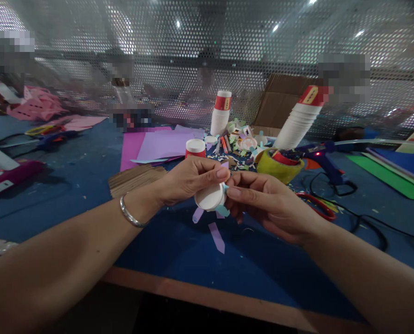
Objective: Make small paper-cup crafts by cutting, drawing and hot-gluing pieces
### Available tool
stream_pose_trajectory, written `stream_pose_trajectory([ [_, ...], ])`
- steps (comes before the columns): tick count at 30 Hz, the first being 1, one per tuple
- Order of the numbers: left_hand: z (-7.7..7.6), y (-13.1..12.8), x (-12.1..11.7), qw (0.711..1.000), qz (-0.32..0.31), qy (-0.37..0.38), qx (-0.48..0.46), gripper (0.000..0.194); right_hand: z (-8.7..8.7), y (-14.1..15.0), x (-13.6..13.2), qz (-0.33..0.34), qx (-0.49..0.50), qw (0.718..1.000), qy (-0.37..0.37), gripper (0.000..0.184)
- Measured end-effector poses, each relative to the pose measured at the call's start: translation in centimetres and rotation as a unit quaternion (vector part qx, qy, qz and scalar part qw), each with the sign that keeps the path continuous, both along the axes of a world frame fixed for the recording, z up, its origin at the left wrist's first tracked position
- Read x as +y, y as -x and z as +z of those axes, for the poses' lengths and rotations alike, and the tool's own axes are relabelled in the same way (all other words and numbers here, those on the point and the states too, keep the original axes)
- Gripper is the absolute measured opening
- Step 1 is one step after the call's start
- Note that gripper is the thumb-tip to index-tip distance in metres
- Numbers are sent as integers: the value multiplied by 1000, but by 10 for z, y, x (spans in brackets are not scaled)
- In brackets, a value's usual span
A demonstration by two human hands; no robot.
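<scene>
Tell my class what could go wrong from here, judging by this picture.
The blue glue gun shows a red light, so it may be hot; the right hand could be burned if it strayed towards the yellow holder at its tip. The tall stack of white cups leans, and a bump might topple it. Fingers of both hands crowd the small white round piece, so a teal tab could get bent.
</scene>
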State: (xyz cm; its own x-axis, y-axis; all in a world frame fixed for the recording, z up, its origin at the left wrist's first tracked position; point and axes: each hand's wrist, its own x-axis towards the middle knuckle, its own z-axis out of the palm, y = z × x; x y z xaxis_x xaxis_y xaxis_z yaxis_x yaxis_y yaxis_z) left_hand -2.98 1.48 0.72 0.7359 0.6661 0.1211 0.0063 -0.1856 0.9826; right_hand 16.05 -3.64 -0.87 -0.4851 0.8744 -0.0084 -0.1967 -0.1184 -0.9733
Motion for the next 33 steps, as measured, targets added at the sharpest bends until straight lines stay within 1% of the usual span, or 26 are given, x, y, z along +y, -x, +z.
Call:
stream_pose_trajectory([
  [5,-2,0,1,1000,16,-11,14,58,-1,1,0,3,-16,1000,-1,22],
  [15,-3,0,0,1000,-8,-17,22,57,-4,-1,0,9,-7,1000,14,22],
  [19,-3,-1,-1,999,14,-23,20,58,-2,0,-1,3,-5,1000,18,22],
  [22,-4,-3,-1,1000,11,-1,7,56,-1,2,-1,-9,3,1000,20,24],
  [27,-9,-5,0,996,64,51,-19,52,-1,3,-1,-30,-6,999,11,21],
  [30,-11,-6,1,990,74,102,-59,50,-3,3,0,-35,-18,999,-1,23],
  [33,-11,-6,0,987,81,115,-76,53,-4,3,1,-37,-33,999,-18,23],
])
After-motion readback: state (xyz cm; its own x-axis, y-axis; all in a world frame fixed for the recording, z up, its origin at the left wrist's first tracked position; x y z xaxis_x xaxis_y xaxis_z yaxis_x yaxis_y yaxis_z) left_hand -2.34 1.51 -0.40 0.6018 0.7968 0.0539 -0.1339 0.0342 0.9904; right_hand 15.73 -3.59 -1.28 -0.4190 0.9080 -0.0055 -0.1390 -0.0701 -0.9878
